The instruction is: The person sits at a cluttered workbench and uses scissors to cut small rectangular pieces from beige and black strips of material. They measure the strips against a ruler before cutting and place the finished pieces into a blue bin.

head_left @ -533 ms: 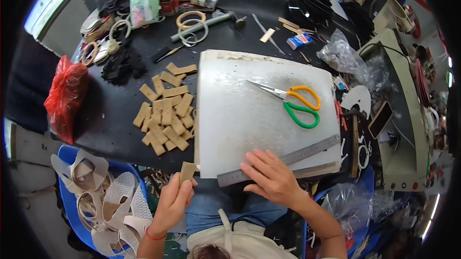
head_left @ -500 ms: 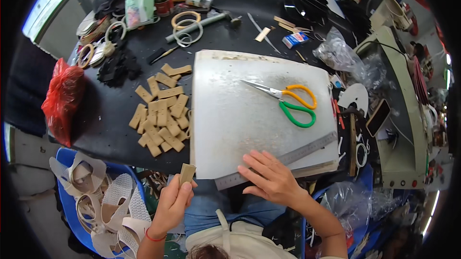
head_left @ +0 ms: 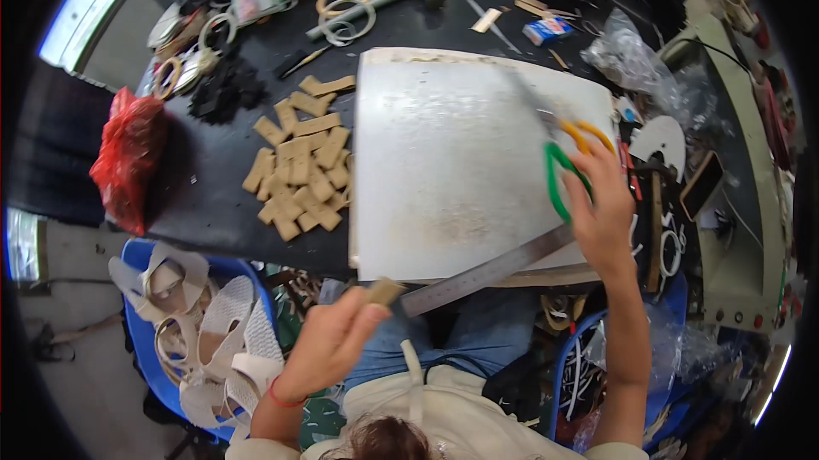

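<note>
My right hand is closed around the handles of a pair of scissors, one loop orange and one green. The blades point to the far left over the white board and are smeared by motion. In my closed left hand, at the near edge of the table, is a small tan strip piece; whether it is one layer or several I cannot tell. A steel ruler lies slantwise across the board's near edge, its right end by my right wrist. Left of the board lies a pile of tan strip pieces.
A red plastic bag stands at the table's left. Below it, a blue tub holds pale woven shoe uppers. Tape rings and a small blue box lie at the back. A phone rests at the right.
My right hand has left the ruler, moved up and right, and taken hold of the scissors. My left hand still holds the tan piece, now tilted more to the right. The whole view has shifted.
</note>
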`<state>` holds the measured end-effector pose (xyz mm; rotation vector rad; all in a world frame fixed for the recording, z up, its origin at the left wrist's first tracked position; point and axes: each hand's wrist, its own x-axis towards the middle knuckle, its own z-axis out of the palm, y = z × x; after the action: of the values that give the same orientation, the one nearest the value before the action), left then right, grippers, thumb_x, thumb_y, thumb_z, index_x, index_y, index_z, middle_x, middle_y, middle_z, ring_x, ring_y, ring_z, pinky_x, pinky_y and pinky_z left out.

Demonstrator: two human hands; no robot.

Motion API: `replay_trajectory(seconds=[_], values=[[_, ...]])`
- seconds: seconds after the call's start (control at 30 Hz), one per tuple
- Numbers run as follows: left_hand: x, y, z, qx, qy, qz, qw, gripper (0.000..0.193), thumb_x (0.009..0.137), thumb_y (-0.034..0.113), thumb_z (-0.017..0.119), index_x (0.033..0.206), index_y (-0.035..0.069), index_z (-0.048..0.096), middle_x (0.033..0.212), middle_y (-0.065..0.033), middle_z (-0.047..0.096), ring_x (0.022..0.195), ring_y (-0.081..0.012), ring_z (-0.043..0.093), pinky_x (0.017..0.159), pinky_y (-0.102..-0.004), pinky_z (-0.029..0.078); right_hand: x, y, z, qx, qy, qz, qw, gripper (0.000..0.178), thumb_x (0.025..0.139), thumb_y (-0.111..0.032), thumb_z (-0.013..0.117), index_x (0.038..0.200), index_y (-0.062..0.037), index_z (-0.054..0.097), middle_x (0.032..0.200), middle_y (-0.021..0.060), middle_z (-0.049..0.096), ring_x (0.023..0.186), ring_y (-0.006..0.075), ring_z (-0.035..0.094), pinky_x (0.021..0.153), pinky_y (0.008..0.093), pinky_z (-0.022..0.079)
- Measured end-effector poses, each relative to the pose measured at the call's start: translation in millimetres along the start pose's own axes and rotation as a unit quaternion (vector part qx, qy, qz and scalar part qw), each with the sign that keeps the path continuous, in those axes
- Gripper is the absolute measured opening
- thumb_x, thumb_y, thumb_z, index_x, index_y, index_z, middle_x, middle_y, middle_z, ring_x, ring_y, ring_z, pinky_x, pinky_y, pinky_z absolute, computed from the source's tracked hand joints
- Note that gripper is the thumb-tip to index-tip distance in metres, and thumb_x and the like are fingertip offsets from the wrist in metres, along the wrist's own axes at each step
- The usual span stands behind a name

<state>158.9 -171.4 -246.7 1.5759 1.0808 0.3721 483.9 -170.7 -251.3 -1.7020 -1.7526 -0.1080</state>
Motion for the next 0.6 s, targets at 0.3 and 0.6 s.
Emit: replay_trajectory(seconds=[0.3, 0.6], values=[[11, 8, 3, -0.034, -0.162, 0.065, 0.984, 0.029, 0.097, 0.024, 0.045, 0.096, -0.002, 0.058, 0.058, -0.0034, 0.049, 0.052, -0.0101, 0.048, 0.050, -0.0250, 0.039, -122, -84, -55, 0.229, -0.282, 0.181, 0.914, 0.084, 0.059, -0.044, 0.084, 0.125, -0.0062, 0.050, 0.075, 0.0034, 0.052, 0.059, 0.0123, 0.048, 0.051, 0.0233, 0.041], [12, 20, 3, 0.002, -0.216, 0.073, 0.974, 0.021, 0.095, 0.022, 0.048, 0.097, 0.002, 0.054, 0.058, -0.0150, 0.051, 0.050, -0.0271, 0.051, 0.049, -0.0342, 0.038, -136, -107, -51, 0.304, -0.305, 0.221, 0.875, 0.070, 0.065, -0.033, 0.083, 0.123, -0.0047, 0.055, 0.060, 0.0010, 0.046, 0.049, 0.0100, 0.039, 0.047, 0.0224, 0.036]])
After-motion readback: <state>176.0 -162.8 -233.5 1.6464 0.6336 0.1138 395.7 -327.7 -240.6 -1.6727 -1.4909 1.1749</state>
